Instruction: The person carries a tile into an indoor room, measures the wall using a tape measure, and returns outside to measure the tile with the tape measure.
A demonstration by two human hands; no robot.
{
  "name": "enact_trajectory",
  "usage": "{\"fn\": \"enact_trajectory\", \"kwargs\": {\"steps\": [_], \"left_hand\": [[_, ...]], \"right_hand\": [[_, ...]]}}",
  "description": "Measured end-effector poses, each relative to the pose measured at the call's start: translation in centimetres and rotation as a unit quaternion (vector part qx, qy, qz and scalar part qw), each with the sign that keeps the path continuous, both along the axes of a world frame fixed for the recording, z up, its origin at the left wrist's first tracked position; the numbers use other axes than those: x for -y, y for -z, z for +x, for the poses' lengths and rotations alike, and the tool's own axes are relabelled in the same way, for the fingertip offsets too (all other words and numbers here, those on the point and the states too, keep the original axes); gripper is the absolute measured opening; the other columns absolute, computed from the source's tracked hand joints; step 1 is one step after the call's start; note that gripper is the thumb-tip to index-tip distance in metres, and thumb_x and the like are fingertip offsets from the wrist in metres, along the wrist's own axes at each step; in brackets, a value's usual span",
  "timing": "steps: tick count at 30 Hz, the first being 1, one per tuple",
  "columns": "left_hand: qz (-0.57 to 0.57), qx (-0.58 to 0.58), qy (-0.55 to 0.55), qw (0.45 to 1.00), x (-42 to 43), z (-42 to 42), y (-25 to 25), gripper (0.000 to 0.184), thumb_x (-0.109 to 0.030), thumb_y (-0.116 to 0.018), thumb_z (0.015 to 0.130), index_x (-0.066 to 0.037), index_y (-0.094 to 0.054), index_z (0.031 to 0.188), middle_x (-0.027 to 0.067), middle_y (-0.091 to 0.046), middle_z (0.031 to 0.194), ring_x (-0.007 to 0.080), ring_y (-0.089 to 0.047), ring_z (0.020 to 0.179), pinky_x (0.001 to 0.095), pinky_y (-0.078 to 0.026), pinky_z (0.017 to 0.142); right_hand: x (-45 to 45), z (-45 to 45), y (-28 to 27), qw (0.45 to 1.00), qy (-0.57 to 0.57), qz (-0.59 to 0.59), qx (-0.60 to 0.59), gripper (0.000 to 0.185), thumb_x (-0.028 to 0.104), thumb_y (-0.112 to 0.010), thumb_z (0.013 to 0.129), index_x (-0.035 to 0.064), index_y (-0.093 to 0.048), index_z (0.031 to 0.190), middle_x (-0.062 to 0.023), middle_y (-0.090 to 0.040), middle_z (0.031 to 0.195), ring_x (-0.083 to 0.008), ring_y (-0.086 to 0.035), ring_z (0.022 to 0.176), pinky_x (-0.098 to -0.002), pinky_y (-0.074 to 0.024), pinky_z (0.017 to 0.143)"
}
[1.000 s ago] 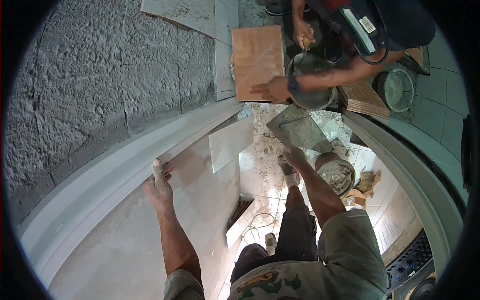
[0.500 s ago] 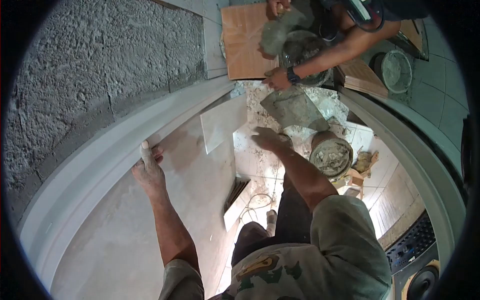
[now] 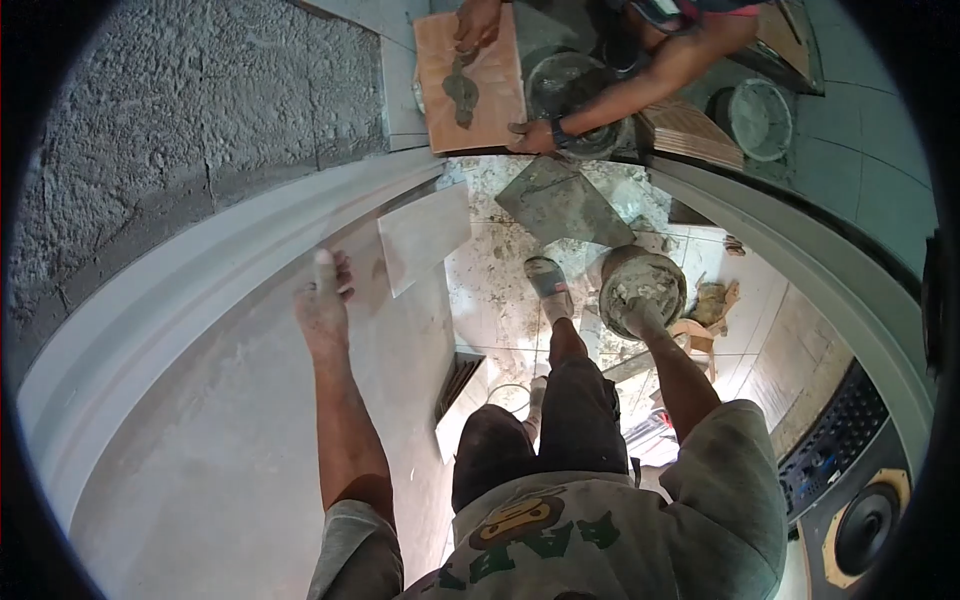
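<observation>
My left hand [image 3: 325, 295] is raised beside the white frame [image 3: 250, 235], off its edge, with thumb and fingers apart and nothing between them. My right hand [image 3: 642, 316] reaches into a bucket of grey mortar [image 3: 655, 280]; its fingers are hidden there. Above my foot, a mortar-smeared grey tile [image 3: 565, 203] lies on the floor. A pale tile [image 3: 425, 238] is near the wall panel. At the top, a co-worker steadies a brown tile [image 3: 480, 75] with one hand [image 3: 535, 137], while the other [image 3: 478, 25] is above a grey mortar patch [image 3: 461, 95] on it.
Beyond the threshold stand a dark mortar bucket [image 3: 560, 85], stacked brown tiles [image 3: 690, 135] and a pale-rimmed bucket [image 3: 760, 120]. Rough cement [image 3: 150, 130] covers the upper left. A speaker [image 3: 868, 528] and a black panel with knobs [image 3: 830, 440] stand at the lower right.
My left hand has left the frame's edge. My right hand has moved from above the floor into the mortar bucket. Mortar now lies on the co-worker's brown tile.
</observation>
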State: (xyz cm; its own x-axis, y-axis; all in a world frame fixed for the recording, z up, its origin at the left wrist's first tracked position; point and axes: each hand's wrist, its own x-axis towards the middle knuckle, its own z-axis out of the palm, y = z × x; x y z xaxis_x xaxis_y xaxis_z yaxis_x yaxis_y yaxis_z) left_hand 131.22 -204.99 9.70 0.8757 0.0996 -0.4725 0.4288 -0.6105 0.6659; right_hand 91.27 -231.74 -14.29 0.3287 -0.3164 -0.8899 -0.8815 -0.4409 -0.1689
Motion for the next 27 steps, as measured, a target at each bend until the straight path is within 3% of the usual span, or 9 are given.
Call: {"fn": "enact_trajectory", "kwargs": {"steps": [2, 8, 10, 13, 15, 18, 24, 26, 27], "left_hand": [[0.022, -0.033, 0.042, 0.998, 0.6, -2.2, 0.0, 0.044, -0.041, -0.052, 0.09, 0.0, -0.065, 0.097, 0.0047, -0.064, 0.086, 0.0129, -0.059, 0.079, 0.0282, -0.048, 0.067], [0.011, -0.087, 0.088, 0.992, -0.3, -7.9, 0.1, 0.038, -0.037, -0.054, 0.089, -0.002, -0.066, 0.099, 0.0048, -0.065, 0.085, 0.0124, -0.06, 0.078, 0.0273, -0.048, 0.066], [0.0, -0.099, 0.124, 0.987, -0.8, -9.0, -0.1, 0.037, -0.036, -0.055, 0.089, -0.002, -0.066, 0.098, 0.0048, -0.065, 0.085, 0.0122, -0.06, 0.078, 0.027, -0.047, 0.065], [0.026, -0.101, 0.185, 0.977, -2.3, -10.7, -0.3, 0.037, -0.037, -0.056, 0.089, -0.003, -0.066, 0.098, 0.0047, -0.065, 0.085, 0.0115, -0.06, 0.078, 0.0262, -0.046, 0.065], [0.009, -0.108, 0.206, 0.973, -3.2, -11.9, 0.0, 0.037, -0.038, -0.056, 0.089, -0.004, -0.065, 0.1, 0.0045, -0.065, 0.087, 0.0122, -0.061, 0.079, 0.0269, -0.046, 0.066], [-0.033, -0.13, 0.23, 0.964, -3.7, -14.1, 0.1, 0.037, -0.038, -0.056, 0.089, -0.004, -0.064, 0.103, 0.0043, -0.064, 0.091, 0.0134, -0.061, 0.082, 0.0284, -0.047, 0.068], [-0.037, -0.124, 0.317, 0.94, -5.4, -20.4, -1.9, 0.039, -0.038, -0.052, 0.09, -0.004, -0.063, 0.106, 0.0051, -0.064, 0.093, 0.0147, -0.061, 0.083, 0.0298, -0.047, 0.069], [-0.05, -0.11, 0.339, 0.933, -6.4, -23.4, -2.9, 0.041, -0.039, -0.051, 0.09, -0.003, -0.063, 0.106, 0.0057, -0.064, 0.092, 0.015, -0.061, 0.082, 0.0295, -0.047, 0.068], [-0.05, -0.11, 0.354, 0.927, -7.6, -24.9, -3.1, 0.041, -0.039, -0.051, 0.09, -0.002, -0.062, 0.105, 0.0059, -0.064, 0.091, 0.015, -0.061, 0.08, 0.0287, -0.047, 0.066]], "right_hand": [[-1.6, -0.1, -1.4, 0.998, 0.029, -0.052, 0.006, 0.03, 0.032, -0.056, 0.078, 0.0063, -0.069, 0.087, -0.0195, -0.065, 0.087, -0.0359, -0.063, 0.083, -0.0442, -0.0486, 0.076], [-6.1, -0.7, -0.9, 0.985, -0.007, 0.024, 0.172, 0.024, 0.025, -0.054, 0.079, 0.0051, -0.067, 0.079, -0.0214, -0.064, 0.083, -0.0398, -0.061, 0.083, -0.0461, -0.0478, 0.074], [-7.5, -1.2, -1.3, 0.97, 0.002, -0.026, 0.242, 0.017, 0.017, -0.054, 0.077, 0.0044, -0.065, 0.073, -0.0185, -0.061, 0.07, -0.0332, -0.061, 0.067, -0.0428, -0.0448, 0.06], [-8.3, -2.0, -5.5, 0.965, 0.137, -0.027, 0.22, 0.022, 0.02, -0.054, 0.079, 0.0001, -0.06, 0.07, -0.0184, -0.057, 0.064, -0.0331, -0.054, 0.058, -0.0443, -0.0412, 0.056], [-8.7, -4.3, -7.7, 0.96, 0.137, -0.053, 0.239, 0.034, 0.033, -0.06, 0.074, 0.0002, -0.065, 0.069, -0.0215, -0.062, 0.071, -0.0401, -0.06, 0.072, -0.046, -0.047, 0.066], [-9.7, -8.3, -11.2, 0.976, 0.177, -0.035, 0.119, 0.029, 0.029, -0.056, 0.077, 0.003, -0.065, 0.085, -0.0233, -0.063, 0.087, -0.0386, -0.06, 0.087, -0.0447, -0.0465, 0.077], [-18.7, -24.1, -12.6, 0.942, 0.308, -0.086, 0.099, 0.033, 0.034, -0.054, 0.081, 0.0026, -0.064, 0.085, -0.0204, -0.064, 0.084, -0.0395, -0.061, 0.079, -0.0466, -0.0475, 0.072], [-23.2, -29.5, -11.8, 0.969, 0.152, -0.165, 0.101, 0.033, 0.032, -0.051, 0.083, 0.001, -0.064, 0.083, -0.019, -0.064, 0.084, -0.0392, -0.061, 0.077, -0.0457, -0.0488, 0.072], [-25.2, -31.5, -12.7, 0.963, 0.237, -0.123, 0.03, 0.039, 0.034, -0.051, 0.079, 0.0005, -0.066, 0.091, -0.0209, -0.064, 0.095, -0.0374, -0.06, 0.093, -0.0433, -0.0458, 0.086]]}}
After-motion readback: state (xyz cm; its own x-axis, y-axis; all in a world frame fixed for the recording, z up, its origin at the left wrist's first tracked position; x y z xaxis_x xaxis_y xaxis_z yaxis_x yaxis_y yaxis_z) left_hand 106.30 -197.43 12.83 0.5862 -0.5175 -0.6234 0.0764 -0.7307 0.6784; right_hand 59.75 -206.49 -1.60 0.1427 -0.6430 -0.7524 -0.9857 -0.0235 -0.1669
